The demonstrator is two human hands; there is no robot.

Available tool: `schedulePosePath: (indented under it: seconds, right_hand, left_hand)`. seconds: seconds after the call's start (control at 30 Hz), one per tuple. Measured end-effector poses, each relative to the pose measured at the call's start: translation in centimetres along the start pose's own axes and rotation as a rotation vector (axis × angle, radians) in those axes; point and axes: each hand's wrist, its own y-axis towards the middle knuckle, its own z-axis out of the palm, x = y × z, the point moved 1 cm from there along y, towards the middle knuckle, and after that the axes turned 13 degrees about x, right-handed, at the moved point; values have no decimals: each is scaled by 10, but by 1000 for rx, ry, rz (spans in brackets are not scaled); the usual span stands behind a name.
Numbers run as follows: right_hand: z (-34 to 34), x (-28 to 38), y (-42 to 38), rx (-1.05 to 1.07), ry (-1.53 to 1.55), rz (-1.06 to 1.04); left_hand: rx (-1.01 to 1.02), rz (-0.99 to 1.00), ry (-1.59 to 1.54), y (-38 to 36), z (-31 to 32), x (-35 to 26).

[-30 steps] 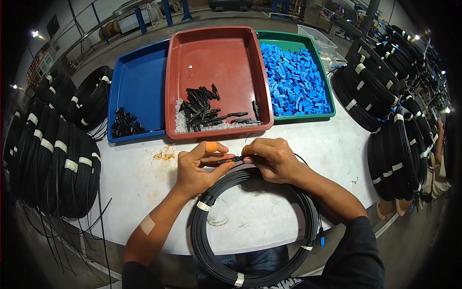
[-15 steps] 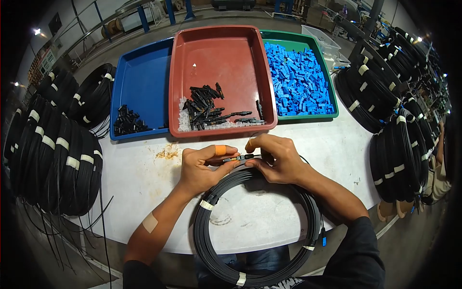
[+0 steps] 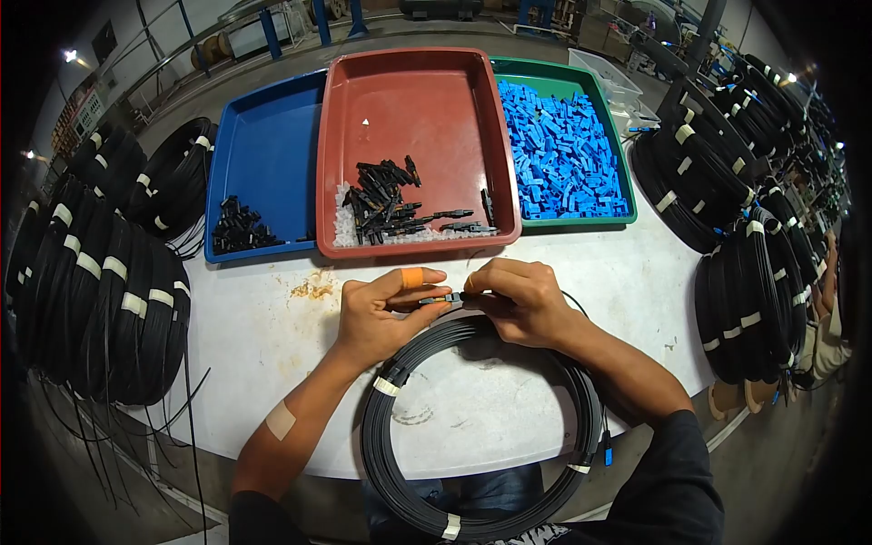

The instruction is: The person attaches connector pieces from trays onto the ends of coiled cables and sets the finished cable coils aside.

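Between both hands is a small black and grey cable connector (image 3: 445,299), held above the far side of a coil of black cable (image 3: 377,436). My left hand (image 3: 386,313), with orange tape round a finger, pinches its left end between thumb and fingers. From the right, my right hand (image 3: 513,300) grips the connector's other end, where the cable enters; the fingertips cover that part. The coil is bound with white tape and overhangs the table's front edge. A blue-tipped connector (image 3: 608,452) hangs from a cable end at the coil's right.
Behind the hands stand a blue tray (image 3: 263,136) with black parts, a red tray (image 3: 418,100) with black connectors and clear pieces, and a green tray (image 3: 627,204) full of blue clips. Taped cable coils (image 3: 100,309) flank the white table (image 3: 236,363), with more coils (image 3: 749,300) opposite.
My right fingers have closed in around the right end of the connector, covering the black part that showed before. The left hand keeps its pinch, nearly unmoved.
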Motion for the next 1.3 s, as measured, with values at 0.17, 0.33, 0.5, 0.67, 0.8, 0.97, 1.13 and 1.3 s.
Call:
schedulePosePath:
  seconds: [0.17,0.33,0.5,0.67,0.8,0.97,1.13,1.3]
  right_hand:
    - [3,-3,1,6,-22,-73]
    - [3,-4,-1,-12,-21,-95]
    - [4,-7,-1,-3,-25,-33]
    - [3,1,4,-61,-18,-62]
    - [1,-1,2,-7,-87,-53]
    - [2,-5,1,8,-115,-84]
    - [2,-6,1,92,-197,-36]
    - [4,-7,0,77,-194,-55]
  left_hand:
    - [-7,43,16,2,1,-2]
    - [18,-50,-13,-1,0,-1]
    - [-1,9,-18,1,4,2]
    - [-8,-4,33,-1,-2,4]
    - [-52,29,-37,-3,-9,9]
    - [-63,31,-52,-3,-9,6]
    - [-44,-1,-51,-2,-10,6]
    - [-40,0,-32,-3,-10,5]
